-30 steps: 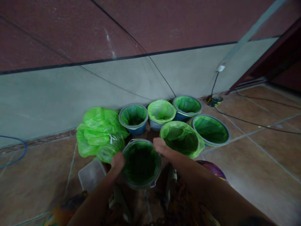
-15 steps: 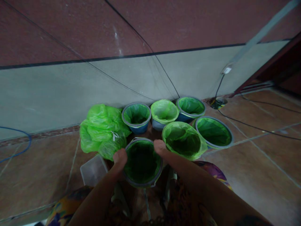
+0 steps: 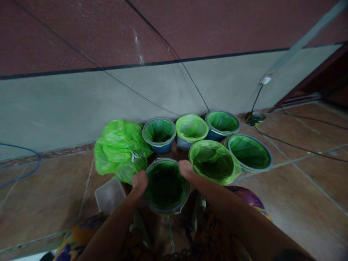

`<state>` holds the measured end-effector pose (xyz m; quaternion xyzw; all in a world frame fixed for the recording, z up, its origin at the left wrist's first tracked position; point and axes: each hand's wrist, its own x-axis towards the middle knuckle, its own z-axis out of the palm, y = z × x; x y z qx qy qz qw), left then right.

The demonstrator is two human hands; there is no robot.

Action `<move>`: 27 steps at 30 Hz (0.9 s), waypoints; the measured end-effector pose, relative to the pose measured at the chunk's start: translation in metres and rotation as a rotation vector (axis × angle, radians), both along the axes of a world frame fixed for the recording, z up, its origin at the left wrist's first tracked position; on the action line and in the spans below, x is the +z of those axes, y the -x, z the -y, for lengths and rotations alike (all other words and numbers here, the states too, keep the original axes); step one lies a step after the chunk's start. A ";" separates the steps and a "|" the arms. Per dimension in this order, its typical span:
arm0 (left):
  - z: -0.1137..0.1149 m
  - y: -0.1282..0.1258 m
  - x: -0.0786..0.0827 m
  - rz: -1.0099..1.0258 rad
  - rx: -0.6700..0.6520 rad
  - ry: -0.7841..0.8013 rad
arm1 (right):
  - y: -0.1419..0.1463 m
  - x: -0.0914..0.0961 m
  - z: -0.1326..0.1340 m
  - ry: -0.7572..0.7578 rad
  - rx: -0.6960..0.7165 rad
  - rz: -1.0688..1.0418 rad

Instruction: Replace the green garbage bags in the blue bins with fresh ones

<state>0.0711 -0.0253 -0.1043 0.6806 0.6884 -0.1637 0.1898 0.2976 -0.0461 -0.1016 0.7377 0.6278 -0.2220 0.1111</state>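
Note:
Between my arms is a trash bin (image 3: 188,195) with a grey rim and a green bag lining its dark inside. My left hand (image 3: 139,181) is closed on the left side of its rim, and my right hand (image 3: 186,168) is closed on the right side. The fingers of both hands are mostly hidden behind the rim. Right beside my right hand stands another bin with a green liner (image 3: 214,159) folded over its edge. To the left of the bin lies a green plastic bag (image 3: 119,148), bulging and tied with a white knot.
Several more lined bins stand by the wall, among them a blue one (image 3: 160,148) and a grey-rimmed one (image 3: 250,154). A clear plastic container (image 3: 110,195) is at the left. A black cable (image 3: 288,143) and a blue cable (image 3: 35,165) run over the tiled floor.
The whole view has shifted slightly, so things sit a little further right. Both hands keep their hold on the bin's rim.

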 end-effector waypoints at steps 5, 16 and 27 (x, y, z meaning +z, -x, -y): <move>0.001 0.002 0.000 0.001 0.003 -0.037 | 0.000 -0.004 0.001 0.003 -0.010 0.012; 0.007 0.009 -0.004 0.001 -0.010 -0.090 | -0.002 -0.008 0.006 -0.008 -0.006 -0.001; 0.011 0.010 0.001 0.030 -0.007 -0.095 | -0.001 -0.009 0.007 -0.057 -0.047 0.007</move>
